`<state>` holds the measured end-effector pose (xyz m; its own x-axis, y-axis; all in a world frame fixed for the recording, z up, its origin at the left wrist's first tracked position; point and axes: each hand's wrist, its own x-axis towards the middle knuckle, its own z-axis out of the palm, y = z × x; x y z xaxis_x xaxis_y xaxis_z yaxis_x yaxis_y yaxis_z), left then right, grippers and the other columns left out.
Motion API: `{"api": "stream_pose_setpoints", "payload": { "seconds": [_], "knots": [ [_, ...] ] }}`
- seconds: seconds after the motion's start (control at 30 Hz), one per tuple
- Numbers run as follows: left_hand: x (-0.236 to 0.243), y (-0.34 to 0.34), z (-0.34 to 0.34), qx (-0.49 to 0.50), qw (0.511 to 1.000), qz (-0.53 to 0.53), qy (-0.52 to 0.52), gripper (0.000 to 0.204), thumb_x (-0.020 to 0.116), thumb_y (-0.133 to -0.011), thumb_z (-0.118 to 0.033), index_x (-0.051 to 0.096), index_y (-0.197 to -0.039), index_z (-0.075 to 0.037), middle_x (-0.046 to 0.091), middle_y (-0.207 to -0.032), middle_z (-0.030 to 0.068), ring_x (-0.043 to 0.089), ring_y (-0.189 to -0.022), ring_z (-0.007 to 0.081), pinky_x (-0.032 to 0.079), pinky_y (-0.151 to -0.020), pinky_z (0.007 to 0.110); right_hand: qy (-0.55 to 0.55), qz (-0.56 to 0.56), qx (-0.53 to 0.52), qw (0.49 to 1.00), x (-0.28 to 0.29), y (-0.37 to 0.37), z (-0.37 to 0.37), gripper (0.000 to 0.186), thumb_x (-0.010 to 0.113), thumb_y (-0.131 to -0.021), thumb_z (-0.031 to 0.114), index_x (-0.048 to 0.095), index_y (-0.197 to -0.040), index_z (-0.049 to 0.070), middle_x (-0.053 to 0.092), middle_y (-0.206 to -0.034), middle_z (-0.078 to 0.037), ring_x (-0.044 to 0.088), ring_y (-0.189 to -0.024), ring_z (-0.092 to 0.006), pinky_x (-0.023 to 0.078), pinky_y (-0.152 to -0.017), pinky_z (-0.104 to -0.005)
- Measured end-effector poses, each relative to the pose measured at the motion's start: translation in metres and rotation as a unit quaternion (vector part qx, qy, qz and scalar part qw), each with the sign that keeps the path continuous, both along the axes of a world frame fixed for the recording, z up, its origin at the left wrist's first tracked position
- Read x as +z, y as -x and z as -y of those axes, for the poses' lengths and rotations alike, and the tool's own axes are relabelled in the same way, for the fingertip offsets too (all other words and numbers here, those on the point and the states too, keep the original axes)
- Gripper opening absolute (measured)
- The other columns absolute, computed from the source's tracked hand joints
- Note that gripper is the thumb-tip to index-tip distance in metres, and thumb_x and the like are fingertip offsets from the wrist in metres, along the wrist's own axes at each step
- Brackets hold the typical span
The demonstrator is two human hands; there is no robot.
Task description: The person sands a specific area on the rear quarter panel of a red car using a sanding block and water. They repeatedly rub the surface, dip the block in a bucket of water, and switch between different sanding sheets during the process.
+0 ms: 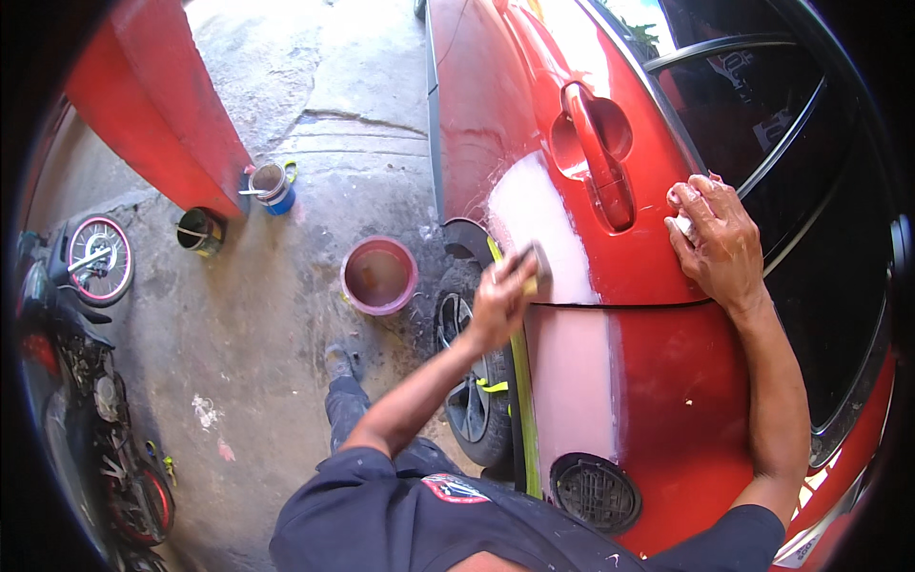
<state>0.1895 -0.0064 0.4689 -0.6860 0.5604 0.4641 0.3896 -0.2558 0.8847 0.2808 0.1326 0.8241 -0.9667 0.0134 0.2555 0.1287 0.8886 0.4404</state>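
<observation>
My left hand (503, 300) is closed around a small sanding block (541, 271), dark on its face and yellowish below, slightly blurred. The block is at the left edge of a pale pink filler patch (545, 229) on a red car door (653, 191). Up by the window edge, my right hand (717, 243) rests on the door, fingers curled over a crumpled whitish cloth (682, 222) mostly hidden in the grip. A second pale patch (574, 391) covers the rear panel, below the door seam. The red door handle (599, 157) lies between my hands, farther away.
Yellow-green tape (520, 410) lines the wheel arch above the rear wheel (469, 381). A pink basin of murky water (379, 276) sits on the concrete floor, near a blue bucket (274, 191) and a dark can (200, 232). A motorcycle (95, 381) stands left; a red pillar (157, 105) rises behind.
</observation>
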Motion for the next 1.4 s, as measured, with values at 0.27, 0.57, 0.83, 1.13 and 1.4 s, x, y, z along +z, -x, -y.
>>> {"api": "stream_pose_setpoints", "payload": {
  "seconds": [0.27, 0.57, 0.83, 1.13, 1.4],
  "knots": [
    [0.021, -0.017, 0.001, 0.014, 0.999, 0.043, -0.030, 0.055, 0.071, -0.089, -0.001, 0.063, -0.143, -0.011, 0.060, -0.146, 0.0183, 0.055, -0.136, 0.0346, 0.041, -0.116, 0.044, -0.001, 0.004, 0.005, 1.000, -0.001, 0.000, -0.003, 0.034, 0.077, -0.085, 0.015, 0.070, -0.117, 0.004, 0.069, -0.119, -0.018, 0.066, -0.111, -0.0366, 0.052, -0.105, -0.0452],
    [0.007, 0.092, -0.061, 0.076, 0.987, 0.135, -0.032, 0.045, 0.067, -0.095, -0.015, 0.065, -0.139, -0.011, 0.062, -0.140, 0.0213, 0.060, -0.130, 0.0374, 0.047, -0.109, 0.041, -0.011, 0.011, 0.028, 1.000, 0.003, 0.010, 0.006, 0.034, 0.076, -0.085, 0.013, 0.069, -0.118, 0.004, 0.067, -0.120, -0.014, 0.066, -0.109, -0.0360, 0.052, -0.104, -0.0451],
    [0.004, 0.068, -0.038, 0.089, 0.993, 0.079, -0.026, 0.047, 0.071, -0.092, -0.012, 0.065, -0.138, -0.008, 0.062, -0.140, 0.0211, 0.060, -0.131, 0.0368, 0.045, -0.111, 0.042, -0.012, 0.007, 0.024, 1.000, 0.002, 0.011, 0.012, 0.035, 0.076, -0.085, 0.013, 0.068, -0.119, 0.005, 0.067, -0.119, -0.012, 0.065, -0.109, -0.0352, 0.051, -0.105, -0.0449],
    [0.008, -0.008, 0.003, 0.062, 0.996, -0.016, -0.063, 0.049, 0.069, -0.092, -0.008, 0.064, -0.140, -0.012, 0.060, -0.143, 0.0224, 0.057, -0.132, 0.0410, 0.045, -0.111, 0.047, -0.017, 0.009, 0.016, 1.000, 0.003, 0.005, 0.001, 0.036, 0.077, -0.085, 0.013, 0.068, -0.119, 0.005, 0.068, -0.118, -0.014, 0.065, -0.110, -0.0359, 0.051, -0.105, -0.0447],
    [0.032, -0.022, 0.002, 0.091, 0.995, -0.006, -0.050, 0.054, 0.067, -0.085, 0.001, 0.066, -0.138, -0.011, 0.059, -0.144, 0.0231, 0.058, -0.132, 0.0420, 0.047, -0.109, 0.048, -0.002, 0.009, -0.005, 1.000, -0.003, -0.004, -0.003, 0.036, 0.077, -0.085, 0.016, 0.069, -0.118, 0.004, 0.068, -0.119, -0.019, 0.066, -0.111, -0.0381, 0.052, -0.105, -0.0462]
  ]
}}
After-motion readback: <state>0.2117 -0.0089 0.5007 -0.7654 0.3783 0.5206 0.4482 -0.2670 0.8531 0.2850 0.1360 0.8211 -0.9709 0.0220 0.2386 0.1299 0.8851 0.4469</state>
